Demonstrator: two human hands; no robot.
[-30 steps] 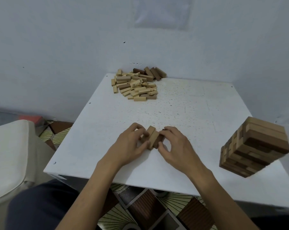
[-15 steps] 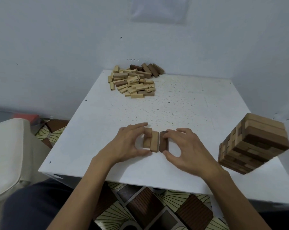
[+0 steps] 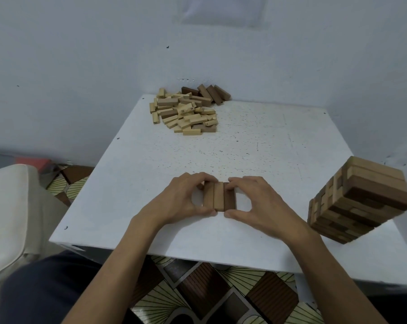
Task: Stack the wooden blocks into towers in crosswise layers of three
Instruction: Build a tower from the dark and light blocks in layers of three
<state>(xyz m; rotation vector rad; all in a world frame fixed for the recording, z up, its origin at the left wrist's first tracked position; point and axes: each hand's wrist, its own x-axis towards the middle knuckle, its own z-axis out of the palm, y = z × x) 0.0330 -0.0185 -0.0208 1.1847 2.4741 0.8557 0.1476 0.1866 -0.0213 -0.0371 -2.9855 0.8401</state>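
Three wooden blocks (image 3: 218,197) lie side by side near the front of the white table (image 3: 256,141), two light and one dark on the right. My left hand (image 3: 179,199) pinches the left end of the row between thumb and curled fingers. My right hand (image 3: 261,202) pinches the right side the same way. A pile of loose blocks (image 3: 186,111) lies at the table's far left corner. A finished tower (image 3: 359,202) of crosswise layers stands at the right edge.
White walls close the table's far and right sides. A cream cushioned seat (image 3: 8,213) stands to the left. Patterned floor tiles (image 3: 197,298) show below the front edge. My dark-clad knee (image 3: 45,288) is at lower left.
The three blocks were angled and gapped; both hands have turned them straight and pushed them together into a tight row. The camera view has shifted slightly.
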